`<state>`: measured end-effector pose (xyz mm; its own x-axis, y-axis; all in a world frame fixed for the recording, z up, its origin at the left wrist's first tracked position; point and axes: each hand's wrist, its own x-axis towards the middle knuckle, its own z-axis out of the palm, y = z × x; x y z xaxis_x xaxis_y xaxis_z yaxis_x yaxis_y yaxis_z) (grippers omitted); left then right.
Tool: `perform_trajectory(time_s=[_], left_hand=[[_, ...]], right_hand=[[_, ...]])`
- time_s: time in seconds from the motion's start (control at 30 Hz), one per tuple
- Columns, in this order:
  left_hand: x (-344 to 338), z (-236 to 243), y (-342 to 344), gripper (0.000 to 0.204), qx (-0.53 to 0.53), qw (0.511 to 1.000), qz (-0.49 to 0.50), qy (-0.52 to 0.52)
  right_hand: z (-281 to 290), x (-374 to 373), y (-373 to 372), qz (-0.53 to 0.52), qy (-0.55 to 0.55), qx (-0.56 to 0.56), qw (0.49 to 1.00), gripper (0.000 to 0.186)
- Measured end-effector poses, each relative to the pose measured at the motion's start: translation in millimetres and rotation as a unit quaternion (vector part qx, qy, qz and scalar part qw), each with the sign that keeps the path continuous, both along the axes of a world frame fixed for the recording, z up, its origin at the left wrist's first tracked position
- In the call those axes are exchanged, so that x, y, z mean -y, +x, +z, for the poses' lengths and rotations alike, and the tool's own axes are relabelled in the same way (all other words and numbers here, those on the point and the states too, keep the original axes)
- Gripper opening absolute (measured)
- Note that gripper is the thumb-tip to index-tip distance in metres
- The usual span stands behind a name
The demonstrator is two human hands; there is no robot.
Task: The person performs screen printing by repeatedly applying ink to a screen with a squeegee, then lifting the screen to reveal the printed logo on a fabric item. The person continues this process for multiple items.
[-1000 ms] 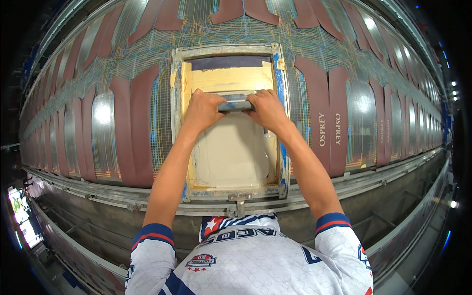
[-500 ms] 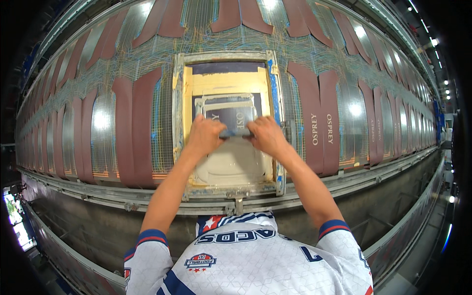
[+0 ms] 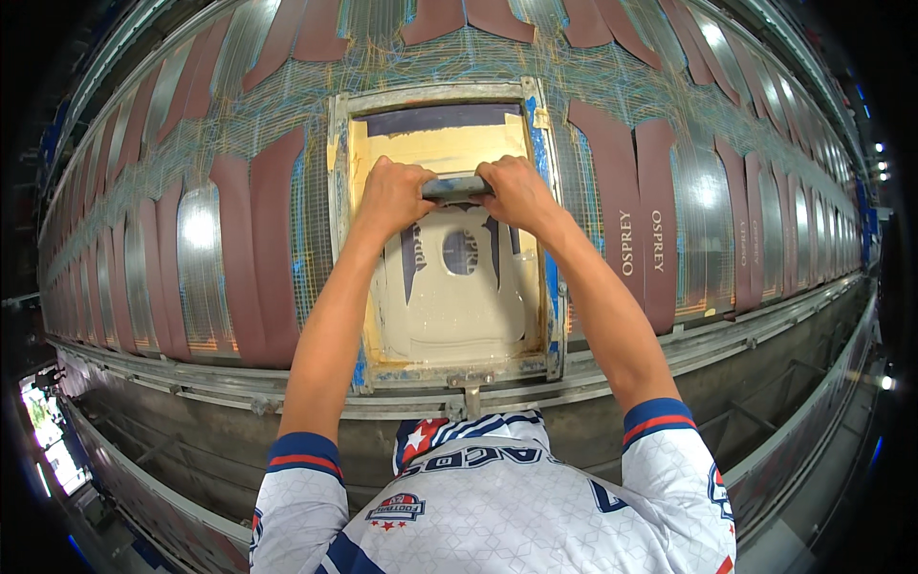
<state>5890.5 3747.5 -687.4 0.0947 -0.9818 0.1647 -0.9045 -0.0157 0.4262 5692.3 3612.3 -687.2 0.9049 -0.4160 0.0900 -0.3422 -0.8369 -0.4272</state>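
Both of my hands grip a squeegee (image 3: 456, 187) by its two ends, inside a screen printing frame (image 3: 342, 239). My left hand (image 3: 392, 196) has its fingers wrapped round the left end. At the right end, my right hand (image 3: 519, 194) is closed in the same way. The squeegee lies across the far part of the screen. Between my forearms, cream-coloured ink (image 3: 449, 320) covers the near part of the mesh, with dark patches showing through it. Yellow and blue tape lines the frame's inner edges. The squeegee's blade is mostly hidden.
Maroon fabric pieces (image 3: 275, 249) lie in rows on the long printing table on both sides; some at right carry pale lettering. Shiny bare strips and criss-cross coloured lines show between them. A metal rail (image 3: 631, 356) runs along the table's near edge, by my body.
My hands have moved the squeegee away from me, from the middle of the screen to its far part. Cream ink now covers more of the mesh behind it.
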Motion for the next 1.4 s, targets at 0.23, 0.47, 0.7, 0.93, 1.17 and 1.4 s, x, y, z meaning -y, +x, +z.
perform_trajectory(time_s=[0.23,0.47,0.7,0.93,1.17,1.4], left_hand=[[-151.1,-5.8,-104.3,0.035,0.000,1.000,-0.017,-0.003],[-173.3,-0.9,-125.2,0.037,0.022,0.999,0.012,-0.030],[-175.9,-2.4,-121.7,0.036,0.032,0.999,-0.013,0.016],[-210.2,9.1,-94.1,0.039,-0.019,0.999,0.038,-0.006],[-313.9,16.3,73.2,0.030,0.023,0.998,0.054,0.010],[-396.4,27.7,158.0,0.024,0.027,0.998,0.048,0.019]], right_hand=[[-7.2,-148.8,-110.4,0.005,0.023,0.014,1.000,0.033],[19.1,-91.0,-128.5,-0.255,-0.080,0.114,0.957,0.037],[-66.5,-25.1,-142.3,-0.419,0.084,0.086,0.900,0.036],[-7.0,-50.1,-96.9,-0.425,0.197,0.121,0.875,0.033],[-38.5,-179.2,69.0,-0.399,0.288,0.209,0.845,0.030],[-54.5,-235.4,161.0,-0.421,0.241,0.185,0.855,0.031]])
